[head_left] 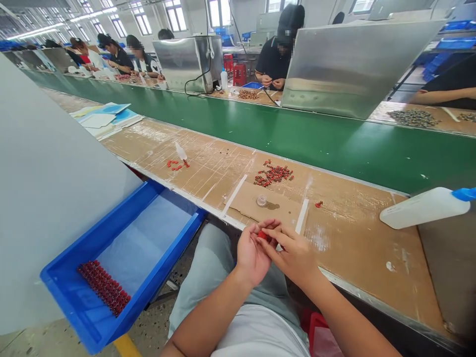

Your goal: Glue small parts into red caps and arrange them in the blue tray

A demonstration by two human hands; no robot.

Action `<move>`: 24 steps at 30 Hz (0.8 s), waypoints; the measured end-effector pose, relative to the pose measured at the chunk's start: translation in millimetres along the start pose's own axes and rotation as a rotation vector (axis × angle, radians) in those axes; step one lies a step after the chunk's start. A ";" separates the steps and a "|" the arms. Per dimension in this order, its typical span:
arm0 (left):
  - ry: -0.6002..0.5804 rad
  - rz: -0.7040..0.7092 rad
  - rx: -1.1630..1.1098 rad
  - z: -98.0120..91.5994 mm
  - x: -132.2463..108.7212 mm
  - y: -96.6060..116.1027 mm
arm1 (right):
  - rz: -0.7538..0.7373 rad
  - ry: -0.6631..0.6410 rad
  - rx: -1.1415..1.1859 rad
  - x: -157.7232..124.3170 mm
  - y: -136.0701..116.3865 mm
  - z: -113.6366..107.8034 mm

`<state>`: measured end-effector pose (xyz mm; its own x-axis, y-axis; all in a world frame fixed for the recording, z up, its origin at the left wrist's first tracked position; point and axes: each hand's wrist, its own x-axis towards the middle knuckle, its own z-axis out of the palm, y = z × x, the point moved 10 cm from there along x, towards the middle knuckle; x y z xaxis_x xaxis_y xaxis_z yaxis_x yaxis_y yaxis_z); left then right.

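My left hand [253, 253] and my right hand [292, 255] meet above the front edge of the brown-covered workbench [357, 238]. Between their fingers they pinch a small red part [263, 235], mostly hidden by the fingers. Just beyond the hands, a small clear cup [261, 200] stands on a taped cardboard sheet [260, 206]. Farther off lies a loose heap of red-and-dark parts [273, 174]. To my left, a blue plastic tray [122, 253] holds tightly packed rows of red parts [104, 287].
A white bottle with a blue top [424, 208] lies at the right. A small plastic bottle [181, 151] rests near scattered red pieces [174, 164]. A green conveyor belt [297, 144] runs behind the bench. Beyond it, metal panels [357, 69] stand among several co-workers.
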<state>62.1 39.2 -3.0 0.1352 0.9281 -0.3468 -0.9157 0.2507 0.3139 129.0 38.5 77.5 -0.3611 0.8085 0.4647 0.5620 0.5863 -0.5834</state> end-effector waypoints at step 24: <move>-0.108 -0.010 0.023 -12.8 -18.8 31.9 | -0.254 0.418 -0.127 4.6 -42.4 -14.7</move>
<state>25.6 26.2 2.2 0.1859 0.9494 -0.2530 -0.9052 0.2656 0.3317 114.4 16.5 114.1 -0.1841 0.5366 0.8235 0.5904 0.7302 -0.3439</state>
